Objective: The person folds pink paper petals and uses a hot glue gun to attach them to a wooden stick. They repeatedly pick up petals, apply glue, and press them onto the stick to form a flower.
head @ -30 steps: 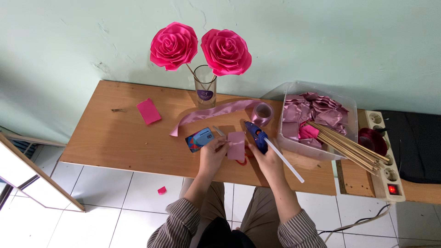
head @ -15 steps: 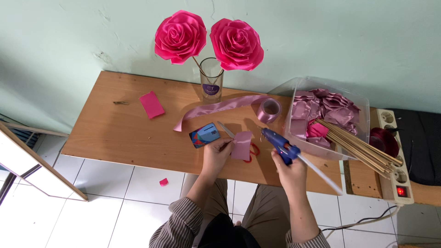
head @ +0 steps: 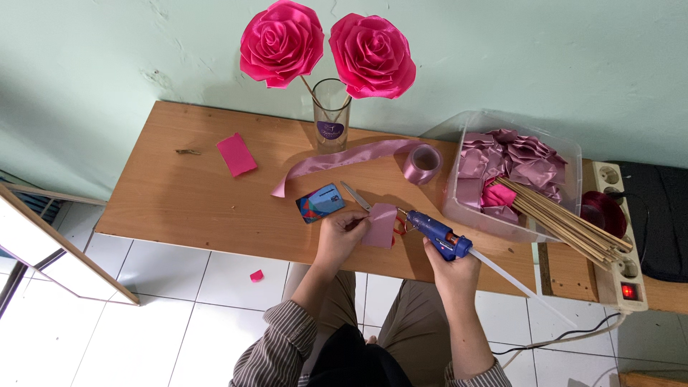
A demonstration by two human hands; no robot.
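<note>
My left hand point(head: 338, 236) pinches a small folded piece of mauve ribbon point(head: 380, 225) just above the front edge of the wooden table point(head: 179, 201). In my right hand point(head: 453, 266) is a blue glue gun point(head: 434, 231), its nozzle pointing left at the edge of the ribbon piece. A white glue stick pokes out of the back of the gun to the lower right. A small blue card point(head: 320, 203) and scissors point(head: 356, 196) lie on the table just beyond my left hand.
A glass point(head: 331, 123) with two big pink ribbon roses point(head: 281, 43) stands at the back. A mauve ribbon roll point(head: 423, 162) trails left. A clear box point(head: 516, 172) holds ribbon pieces and wooden sticks point(head: 566, 223). A power strip point(head: 622, 236) lies at right. A pink scrap point(head: 236, 153) lies at left.
My right hand swung the glue gun out to the right, then brought it back with the nozzle at the ribbon piece. My left hand kept hold of the piece.
</note>
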